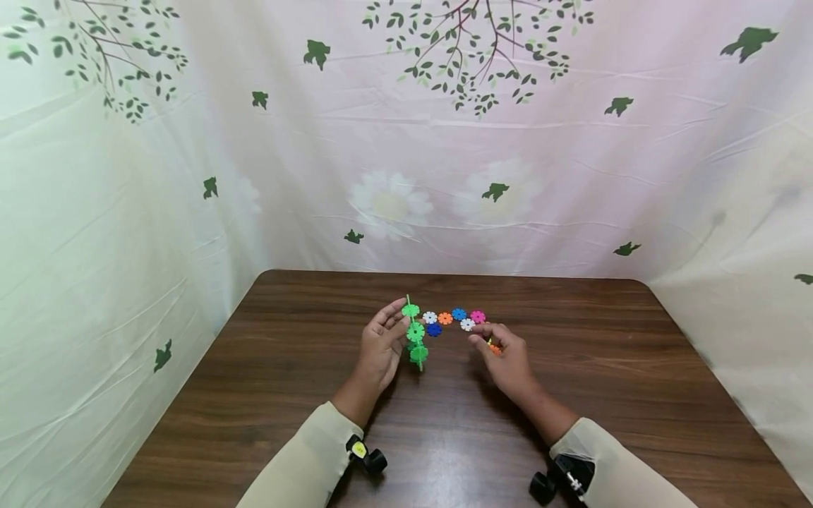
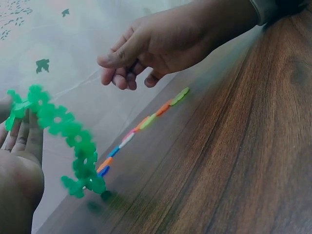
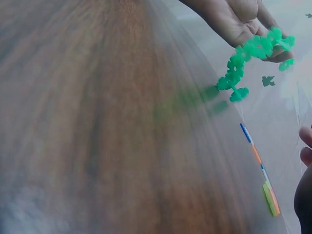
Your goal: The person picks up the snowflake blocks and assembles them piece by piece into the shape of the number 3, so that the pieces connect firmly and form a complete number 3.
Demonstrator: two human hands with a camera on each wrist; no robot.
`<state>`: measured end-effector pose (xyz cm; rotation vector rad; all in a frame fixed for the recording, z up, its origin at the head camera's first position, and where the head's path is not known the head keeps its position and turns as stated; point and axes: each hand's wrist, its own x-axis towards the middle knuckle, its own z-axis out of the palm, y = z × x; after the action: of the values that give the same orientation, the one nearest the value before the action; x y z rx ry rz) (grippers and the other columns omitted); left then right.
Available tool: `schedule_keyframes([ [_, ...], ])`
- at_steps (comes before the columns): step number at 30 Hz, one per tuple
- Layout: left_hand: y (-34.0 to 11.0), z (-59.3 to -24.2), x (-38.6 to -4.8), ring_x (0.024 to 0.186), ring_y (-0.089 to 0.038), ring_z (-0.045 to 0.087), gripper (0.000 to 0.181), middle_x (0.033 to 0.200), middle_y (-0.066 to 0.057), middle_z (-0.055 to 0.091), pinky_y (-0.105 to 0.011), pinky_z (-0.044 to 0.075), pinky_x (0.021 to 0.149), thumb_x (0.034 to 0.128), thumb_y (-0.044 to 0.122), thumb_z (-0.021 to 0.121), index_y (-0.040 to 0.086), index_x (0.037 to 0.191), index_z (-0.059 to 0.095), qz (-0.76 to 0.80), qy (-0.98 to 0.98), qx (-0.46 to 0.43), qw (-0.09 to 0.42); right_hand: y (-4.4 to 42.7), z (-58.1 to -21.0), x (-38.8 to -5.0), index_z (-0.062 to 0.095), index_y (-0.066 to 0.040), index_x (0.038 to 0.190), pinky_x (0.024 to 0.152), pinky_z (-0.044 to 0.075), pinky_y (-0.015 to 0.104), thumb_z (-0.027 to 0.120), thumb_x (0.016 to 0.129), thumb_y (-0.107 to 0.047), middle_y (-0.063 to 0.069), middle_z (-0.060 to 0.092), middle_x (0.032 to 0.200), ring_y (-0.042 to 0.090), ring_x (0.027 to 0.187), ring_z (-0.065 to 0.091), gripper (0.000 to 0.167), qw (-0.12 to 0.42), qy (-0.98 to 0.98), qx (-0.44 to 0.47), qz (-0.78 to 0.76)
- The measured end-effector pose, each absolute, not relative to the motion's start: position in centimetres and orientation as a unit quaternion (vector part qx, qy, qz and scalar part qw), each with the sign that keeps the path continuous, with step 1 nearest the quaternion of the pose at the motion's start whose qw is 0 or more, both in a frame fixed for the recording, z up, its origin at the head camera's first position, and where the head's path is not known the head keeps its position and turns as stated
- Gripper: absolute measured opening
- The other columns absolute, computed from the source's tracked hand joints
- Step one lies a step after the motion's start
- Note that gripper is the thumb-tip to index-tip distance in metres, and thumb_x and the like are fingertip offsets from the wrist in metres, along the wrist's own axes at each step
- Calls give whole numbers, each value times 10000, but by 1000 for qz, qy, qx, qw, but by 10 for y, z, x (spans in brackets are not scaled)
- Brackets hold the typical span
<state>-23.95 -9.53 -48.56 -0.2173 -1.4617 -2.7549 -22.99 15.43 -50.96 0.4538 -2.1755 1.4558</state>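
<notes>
My left hand (image 1: 380,349) holds up a chain of green flower-shaped interlocking discs (image 1: 416,331), pinching it near its upper end. In the left wrist view the joined discs (image 2: 78,139) curve down from the fingers toward the table. My right hand (image 1: 511,363) hovers over the right end of the loose coloured discs, fingers loosely curled; nothing shows clearly between them in the left wrist view. Around it are a pink disc (image 1: 478,317), a white disc (image 1: 467,324) and an orange disc (image 1: 495,348), partly hidden by the hand.
Between the hands lie more flat discs: a white one (image 1: 430,317), an orange one (image 1: 445,319), a light blue one (image 1: 459,314) and a dark blue one (image 1: 434,329). The brown wooden table (image 1: 305,310) ends before a printed curtain (image 1: 406,148).
</notes>
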Motion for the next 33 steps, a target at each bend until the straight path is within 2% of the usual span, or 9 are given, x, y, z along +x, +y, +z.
schedule_keyframes([
  [4, -94, -486, -240, 953, -43, 647, 503, 1148, 27, 609, -167, 560, 743, 1020, -94, 665, -20, 1509, 575, -868, -493, -54, 27, 154, -510, -229, 819, -24, 1064, 655, 456, 224, 789, 978, -28, 95, 744, 913, 114, 744, 534, 91, 238, -790, 164, 541],
  [9, -91, -485, -239, 1016, -66, 681, 540, 1284, -25, 591, -185, 589, 810, 954, -89, 755, -11, 1475, 635, -830, -549, -62, 77, 154, -508, -229, 820, -18, 1065, 648, 446, 233, 783, 987, -36, 89, 739, 903, 120, 733, 520, 88, 235, -791, 167, 540],
  [15, -87, -482, -233, 940, -63, 632, 375, 1382, -157, 509, -168, 569, 791, 958, -46, 791, -85, 1327, 736, -766, -620, -101, 135, 155, -509, -230, 811, 15, 1056, 662, 429, 217, 765, 992, -7, 79, 745, 901, 131, 738, 510, 82, 239, -791, 179, 533],
  [18, -87, -480, -230, 899, -79, 625, 321, 1411, -192, 492, -177, 551, 791, 963, -10, 794, -46, 1281, 775, -714, -673, -124, 149, 156, -510, -231, 809, 22, 1042, 658, 422, 215, 761, 990, 9, 74, 741, 888, 130, 735, 507, 72, 243, -788, 185, 534],
  [22, -86, -480, -228, 846, -73, 603, 324, 1406, -176, 476, -205, 551, 761, 982, 31, 775, 25, 1305, 780, -613, -761, -151, 151, 157, -510, -232, 807, 44, 1036, 651, 435, 201, 762, 982, 25, 98, 727, 868, 115, 728, 526, 72, 248, -781, 189, 541],
  [26, -83, -482, -227, 768, -76, 584, 346, 1393, -173, 476, -210, 548, 715, 991, 3, 751, -4, 1337, 748, -534, -817, -169, 137, 158, -510, -232, 797, 80, 1030, 650, 455, 193, 765, 988, 7, 141, 750, 912, 85, 727, 549, 90, 250, -777, 189, 546],
  [29, -81, -485, -226, 739, -111, 598, 352, 1405, -172, 494, -212, 548, 699, 987, -15, 750, -20, 1339, 737, -495, -840, -176, 132, 158, -509, -232, 786, 92, 1017, 624, 448, 218, 764, 995, -3, 164, 770, 945, 74, 709, 536, 100, 256, -776, 191, 543],
  [33, -81, -491, -226, 783, -207, 639, 340, 1420, -188, 514, -270, 570, 715, 980, -17, 755, -39, 1318, 741, -473, -849, -194, 134, 160, -510, -232, 784, 68, 989, 577, 432, 251, 767, 983, 23, 164, 773, 913, 69, 677, 510, 49, 273, -774, 194, 537],
])
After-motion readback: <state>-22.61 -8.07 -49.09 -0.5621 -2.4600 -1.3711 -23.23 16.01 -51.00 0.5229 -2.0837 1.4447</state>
